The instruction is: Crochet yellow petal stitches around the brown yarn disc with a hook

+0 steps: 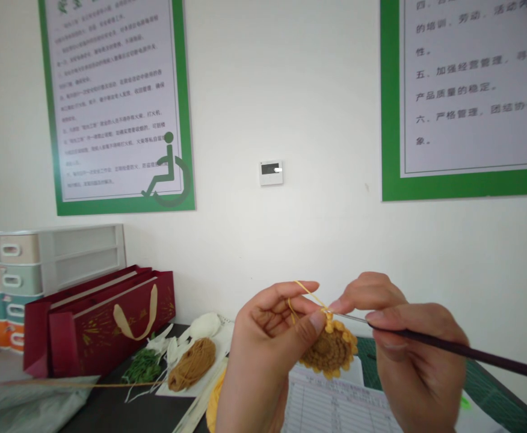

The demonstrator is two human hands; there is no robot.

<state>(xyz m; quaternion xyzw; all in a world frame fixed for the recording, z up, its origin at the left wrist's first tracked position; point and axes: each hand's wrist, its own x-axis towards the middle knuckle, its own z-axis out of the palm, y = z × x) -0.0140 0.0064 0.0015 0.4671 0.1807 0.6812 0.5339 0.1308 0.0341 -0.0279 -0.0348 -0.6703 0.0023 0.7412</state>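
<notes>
The left hand (268, 343) pinches a brown crocheted disc (329, 352) edged in yellow. The right hand (414, 349) grips a crochet hook (430, 341), its tip at the disc's top; brown yarn (192, 364) lies left of the disc.

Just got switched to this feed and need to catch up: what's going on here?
A person is crocheting. The left hand holds a small round piece, brown in the middle with a yellow edge, and has yellow yarn looped over its fingers. The right hand holds a dark-handled hook, its tip at the yellow edge. Brown yarn and green yarn lie on the table to the left.
</notes>
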